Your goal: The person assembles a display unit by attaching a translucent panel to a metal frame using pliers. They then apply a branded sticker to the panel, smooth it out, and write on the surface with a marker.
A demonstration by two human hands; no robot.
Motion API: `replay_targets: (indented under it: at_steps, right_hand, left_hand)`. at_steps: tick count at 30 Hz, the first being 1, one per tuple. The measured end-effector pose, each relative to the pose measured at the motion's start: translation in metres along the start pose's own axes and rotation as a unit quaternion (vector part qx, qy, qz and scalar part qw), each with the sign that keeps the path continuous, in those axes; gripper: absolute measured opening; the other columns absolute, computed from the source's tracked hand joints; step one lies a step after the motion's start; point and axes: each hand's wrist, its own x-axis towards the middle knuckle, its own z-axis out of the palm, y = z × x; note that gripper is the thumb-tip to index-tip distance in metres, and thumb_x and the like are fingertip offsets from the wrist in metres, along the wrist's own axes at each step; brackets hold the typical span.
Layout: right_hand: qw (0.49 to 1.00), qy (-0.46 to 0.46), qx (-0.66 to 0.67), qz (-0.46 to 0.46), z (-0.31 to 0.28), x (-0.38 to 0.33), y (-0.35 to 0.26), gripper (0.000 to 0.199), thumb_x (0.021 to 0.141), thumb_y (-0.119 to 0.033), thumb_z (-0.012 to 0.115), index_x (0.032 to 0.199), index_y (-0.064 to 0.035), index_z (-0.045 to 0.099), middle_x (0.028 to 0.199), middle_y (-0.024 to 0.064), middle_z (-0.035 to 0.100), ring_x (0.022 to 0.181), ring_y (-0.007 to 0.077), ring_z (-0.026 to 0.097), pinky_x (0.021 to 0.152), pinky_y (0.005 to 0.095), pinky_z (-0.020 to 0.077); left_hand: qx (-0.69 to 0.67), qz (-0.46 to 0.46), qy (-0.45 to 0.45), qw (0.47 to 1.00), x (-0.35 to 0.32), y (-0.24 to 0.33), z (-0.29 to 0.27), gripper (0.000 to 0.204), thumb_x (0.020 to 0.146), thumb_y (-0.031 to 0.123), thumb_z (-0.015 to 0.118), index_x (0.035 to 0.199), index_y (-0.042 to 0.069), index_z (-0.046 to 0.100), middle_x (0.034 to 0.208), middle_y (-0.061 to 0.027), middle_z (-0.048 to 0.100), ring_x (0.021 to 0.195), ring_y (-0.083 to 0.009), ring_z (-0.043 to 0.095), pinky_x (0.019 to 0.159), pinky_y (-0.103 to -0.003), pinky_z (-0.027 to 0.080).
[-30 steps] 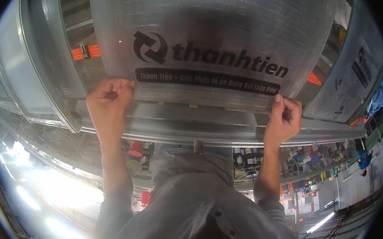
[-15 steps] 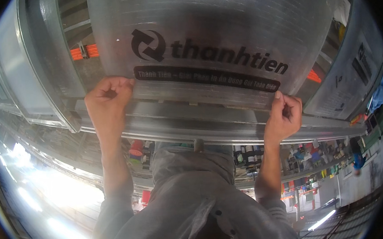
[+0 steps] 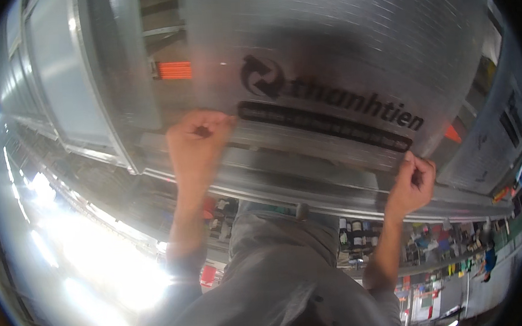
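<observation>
Fingertips [image 3: 229, 120] on the left hand [image 3: 196, 146] are pressed together, looks like pinching the clear, glossy plastic sheet with dark printing [image 3: 350, 48] by the left end of its dark, rounded printed band [image 3: 325, 126]. Up past that hand, a bright orange bundle of strands [image 3: 174, 70] shows in the gap beside the sheet. Sheet's right in front of the person, just beyond the long grey metal rail [image 3: 360, 199], band sloping down rightward. Near the band's other end, the right hand [image 3: 417, 185] has thumb and finger together too, seemingly on the sheet, though it's blurry. Best bet, probably: light grip, even tension both sides, so diagonal creases don't form.
</observation>
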Motion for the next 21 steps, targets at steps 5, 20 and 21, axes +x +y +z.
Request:
replay_targets:
  at_steps: [5, 20, 21]
  right_hand:
    - [0.999, -0.005, -0.007, -0.047, 0.0043, 0.0003, 0.0014, 0.009, 0.091, -0.003, 0.067, 0.086, 0.0012, 0.061, 0.083, -0.0003, 0.054, 0.063, 0.0052, 0.045, 0.054, 0.0210, 0.0361]
    - [1.000, 0.002, 0.024, -0.001, 0.0048, -0.0001, -0.0032, 0.006, 0.085, 0.001, 0.070, 0.084, 0.0014, 0.064, 0.084, 0.0037, 0.059, 0.072, 0.0108, 0.053, 0.061, 0.0240, 0.0433]
    - [1.000, 0.000, 0.019, -0.011, 0.0059, 0.0018, -0.0071, 0.006, 0.085, 0.002, 0.070, 0.084, 0.0014, 0.064, 0.084, 0.0036, 0.059, 0.071, 0.0104, 0.052, 0.061, 0.0240, 0.0434]
  left_hand:
    - [-0.001, 0.011, 0.006, 1.000, -0.0009, 0.0011, -0.0008, 0.007, 0.079, 0.001, 0.074, 0.077, -0.002, 0.069, 0.065, 0.0069, 0.053, 0.060, -0.0004, 0.043, 0.054, -0.018, 0.032]
    - [0.018, 0.028, -0.003, 0.999, 0.0024, -0.0008, -0.0012, 0.003, 0.079, -0.001, 0.073, 0.078, -0.002, 0.070, 0.064, 0.0057, 0.056, 0.060, -0.0011, 0.047, 0.057, -0.017, 0.034]
    - [0.018, 0.015, -0.005, 1.000, 0.0020, 0.0039, -0.0016, 0.004, 0.079, -0.001, 0.073, 0.078, -0.002, 0.070, 0.065, 0.0058, 0.056, 0.060, -0.0011, 0.046, 0.057, -0.017, 0.034]
